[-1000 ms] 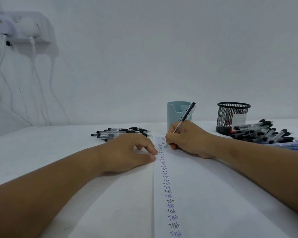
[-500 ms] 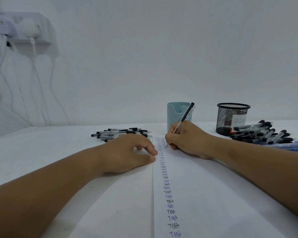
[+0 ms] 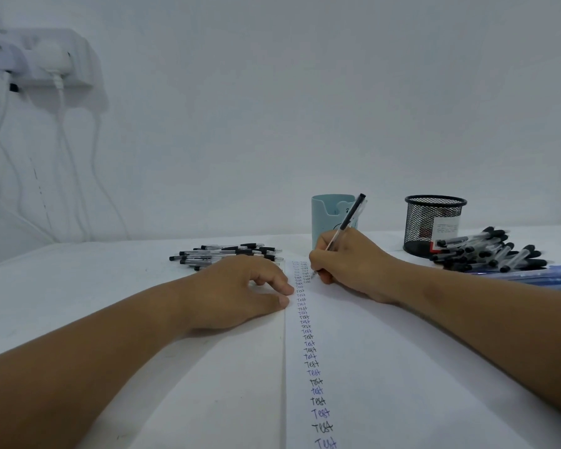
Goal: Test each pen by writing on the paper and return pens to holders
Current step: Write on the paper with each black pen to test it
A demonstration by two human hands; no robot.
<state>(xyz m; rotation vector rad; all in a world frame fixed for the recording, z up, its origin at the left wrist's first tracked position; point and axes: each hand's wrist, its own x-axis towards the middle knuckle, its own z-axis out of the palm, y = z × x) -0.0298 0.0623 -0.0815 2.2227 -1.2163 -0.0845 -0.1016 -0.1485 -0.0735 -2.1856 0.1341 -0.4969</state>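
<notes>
pen piles [image 3: 227,252] flanking paper [image 3: 386,367], mesh holder [image 3: 434,222]

You have a white paper [image 3: 386,367] on a white table [image 3: 62,286], and down it runs a column of handwritten words [image 3: 308,345], mostly black with a few in blue. The pen [image 3: 348,222] is clear with a black cap, like the black-capped clear pens in the left pile [image 3: 227,252] and the right pile [image 3: 489,249]. One holder [image 3: 326,215] is pale teal, the mesh holder [image 3: 431,222] is black wire lattice bearing a white label with a touch of red.
</notes>
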